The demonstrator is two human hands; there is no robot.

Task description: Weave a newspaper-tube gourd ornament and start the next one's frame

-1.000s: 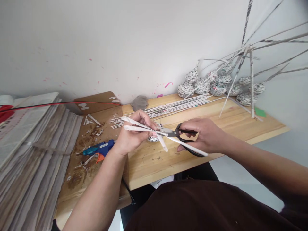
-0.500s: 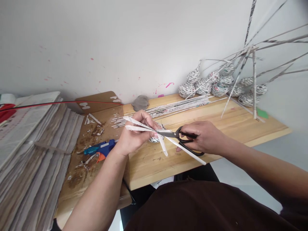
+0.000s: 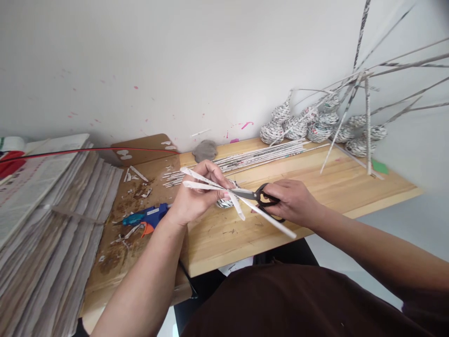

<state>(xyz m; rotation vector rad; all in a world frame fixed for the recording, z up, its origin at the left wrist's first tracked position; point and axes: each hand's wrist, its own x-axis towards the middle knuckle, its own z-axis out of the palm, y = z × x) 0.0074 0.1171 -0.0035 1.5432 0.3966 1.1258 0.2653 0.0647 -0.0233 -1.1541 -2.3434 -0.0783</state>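
My left hand (image 3: 198, 199) pinches a woven newspaper piece (image 3: 224, 202) from which several white paper tubes stick out. Two flattened ends (image 3: 201, 185) point left, a short end (image 3: 237, 208) points down, and a longer paper tube (image 3: 270, 217) slants down to the right. Most of the woven part is hidden behind my fingers. My right hand (image 3: 293, 201) grips black-handled scissors (image 3: 261, 194), whose blades look closed and reach the tubes beside my left fingertips. A thin white sliver (image 3: 200, 133) shows against the wall, apparently in the air.
Newspaper rods (image 3: 245, 159) lie along the table's back. Woven gourd shapes (image 3: 280, 124) stand at the right, with long rods (image 3: 367, 121) jutting outward. At the left are a blue glue gun (image 3: 150, 215), paper scraps (image 3: 138, 173) and a tall newspaper stack (image 3: 63, 220).
The scissors' blades have closed. A short white piece above them is gone from there, and a white sliver now shows near the wall. My left hand has barely moved.
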